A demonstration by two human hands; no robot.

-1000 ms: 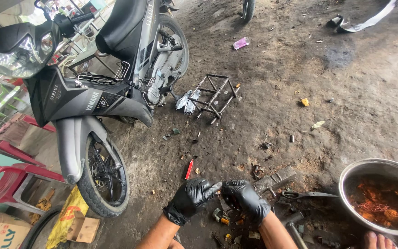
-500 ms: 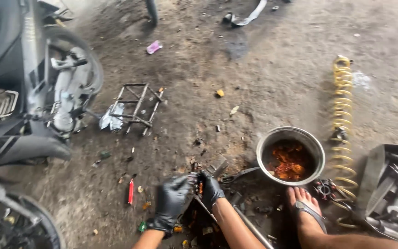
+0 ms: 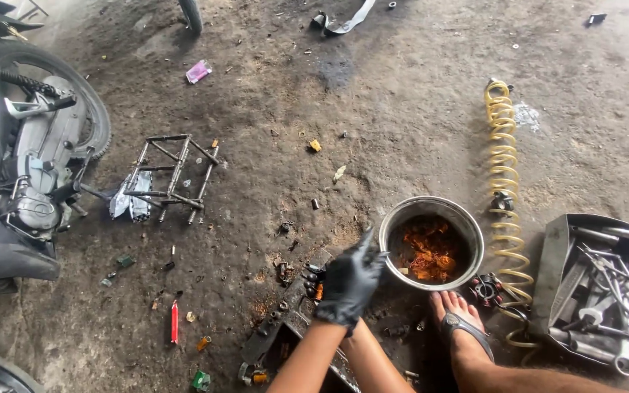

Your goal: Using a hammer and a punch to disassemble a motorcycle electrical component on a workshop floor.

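Note:
My left hand (image 3: 347, 280) wears a black glove and hovers low over the dirty ground, fingers stretched out and slightly apart, tips close to the left rim of a round metal bowl (image 3: 404, 213). The bowl holds rusty orange parts in dark liquid. My right forearm (image 3: 373, 364) runs up under the left hand, and the right hand itself is hidden beneath it. Small oily metal parts (image 3: 307, 280) lie on the ground just left of the hands. I see nothing held in the left hand.
My sandalled foot (image 3: 460, 327) rests beside the bowl. A yellow coiled hose (image 3: 504, 167) and a tray of wrenches (image 3: 598, 291) lie to the right. A motorcycle (image 3: 30, 167), a small metal frame (image 3: 172, 171) and a red tool (image 3: 175, 322) lie to the left.
The view has swung right, bringing the bowl, hose and tool tray into the picture. My hands, side by side before, now overlap, and the left hand has opened toward the bowl.

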